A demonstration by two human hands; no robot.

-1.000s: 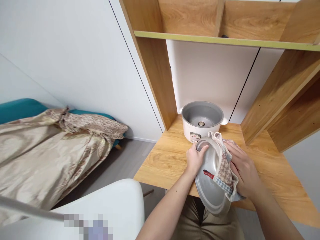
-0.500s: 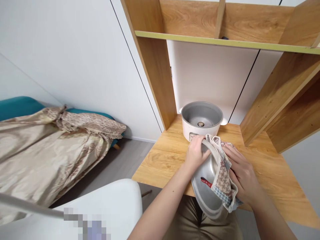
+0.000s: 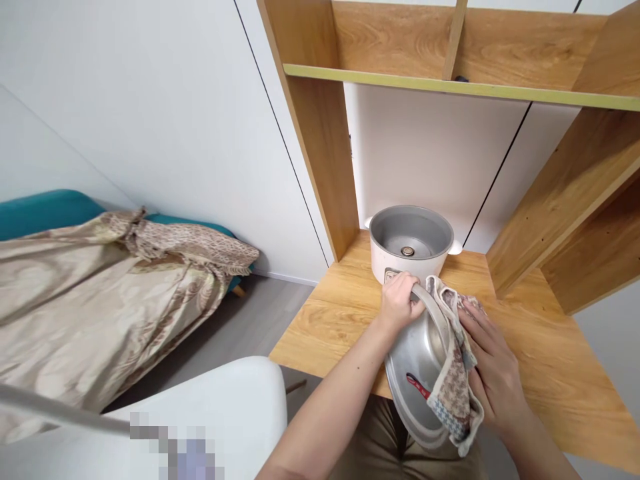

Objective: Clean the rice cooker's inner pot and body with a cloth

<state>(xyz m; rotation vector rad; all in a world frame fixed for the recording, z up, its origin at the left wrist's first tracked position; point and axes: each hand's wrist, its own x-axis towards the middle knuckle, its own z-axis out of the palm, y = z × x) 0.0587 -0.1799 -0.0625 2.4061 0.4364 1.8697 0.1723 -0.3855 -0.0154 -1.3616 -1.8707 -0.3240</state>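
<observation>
My left hand [image 3: 400, 300] is closed on the upper rim of a silver metal inner pot [image 3: 413, 357], which is tilted on its side over the table edge and my lap. A patterned cloth [image 3: 453, 387] with a red loop drapes over the pot's right side. My right hand [image 3: 493, 370] presses this cloth against the pot, its fingers bent over the fabric. Just beyond my hands stands a pale pink cooker body [image 3: 417, 267], uncovered, with a round metal disc at the centre of its grey inside.
The wooden table [image 3: 320, 333] carries upright boards and a shelf [image 3: 430, 79] above. A white chair [image 3: 240, 393] is at the lower left. Farther left, a patterned cover [image 3: 165, 300] lies over a teal piece of furniture [image 3: 50, 210].
The cloth and my right hand have shifted slightly down along the pot. My left hand keeps its hold on the rim. The whole view has moved a little.
</observation>
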